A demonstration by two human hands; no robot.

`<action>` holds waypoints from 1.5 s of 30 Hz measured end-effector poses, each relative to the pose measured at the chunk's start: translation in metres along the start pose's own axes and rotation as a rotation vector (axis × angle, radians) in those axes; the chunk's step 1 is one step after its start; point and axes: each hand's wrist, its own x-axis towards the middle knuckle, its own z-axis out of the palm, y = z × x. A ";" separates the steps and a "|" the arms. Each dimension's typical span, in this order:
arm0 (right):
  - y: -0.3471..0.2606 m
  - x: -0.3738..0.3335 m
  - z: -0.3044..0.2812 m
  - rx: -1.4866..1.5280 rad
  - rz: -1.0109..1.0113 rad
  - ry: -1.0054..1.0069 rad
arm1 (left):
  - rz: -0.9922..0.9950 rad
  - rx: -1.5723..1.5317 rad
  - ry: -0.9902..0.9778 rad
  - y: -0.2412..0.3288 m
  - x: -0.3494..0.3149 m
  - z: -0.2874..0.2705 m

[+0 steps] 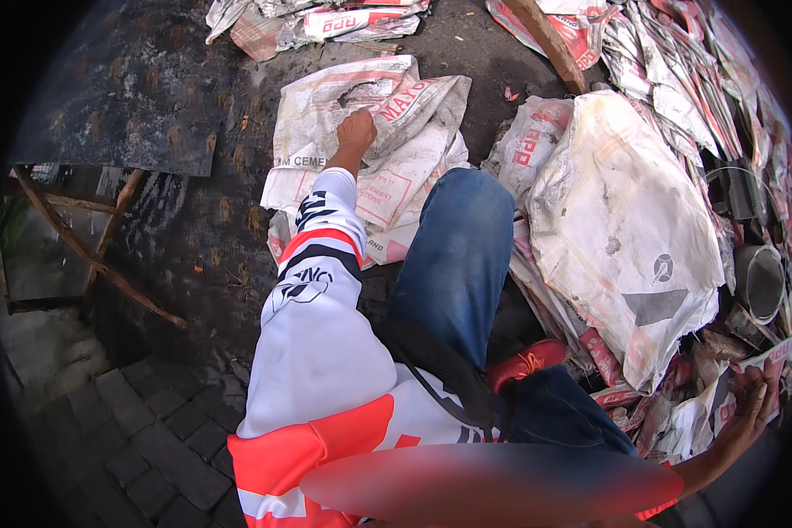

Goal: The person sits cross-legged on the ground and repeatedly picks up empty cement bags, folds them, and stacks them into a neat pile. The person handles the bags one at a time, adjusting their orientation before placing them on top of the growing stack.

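My left hand is closed in a fist on a flattened white woven sack with red print, beside a torn hole in it. The fingertips are partly hidden, and the sack's cloth is bunched to the right of the fist. Another printed sack lies beneath it. Far to the right, my right hand has its fingers stretched out over a crumpled red and white sack. Nothing shows in its grasp. A large dirty white sack spreads between my knee and the right-hand pile.
Stacked flattened sacks fill the right side, with a grey pipe-like cylinder among them. A wooden pole leans at the top. More sacks lie ahead. At left stand a dark sheet and a wooden frame.
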 end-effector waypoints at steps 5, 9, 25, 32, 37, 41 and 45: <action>0.009 0.042 0.038 -0.172 -0.179 -0.307 | -0.416 -0.388 -0.325 0.001 -0.016 0.004; 0.042 0.099 0.064 -0.595 -0.335 -0.599 | -0.703 -0.709 -0.088 0.014 -0.016 0.035; -0.017 0.135 0.198 -0.320 -0.365 -0.647 | -0.213 -0.959 0.155 0.111 0.097 -0.204; -0.100 0.104 0.218 -0.285 -0.749 -0.348 | 0.475 -1.024 0.379 0.264 0.022 -0.401; -0.128 0.083 0.178 -0.448 -1.047 0.104 | 0.733 -1.201 0.264 0.353 -0.083 -0.435; -0.115 0.059 0.153 -0.280 -0.711 -0.112 | 0.745 -1.195 0.130 0.401 -0.172 -0.364; -0.037 0.059 0.120 -0.163 -0.505 -0.237 | 0.764 -1.300 -0.185 0.418 -0.253 -0.245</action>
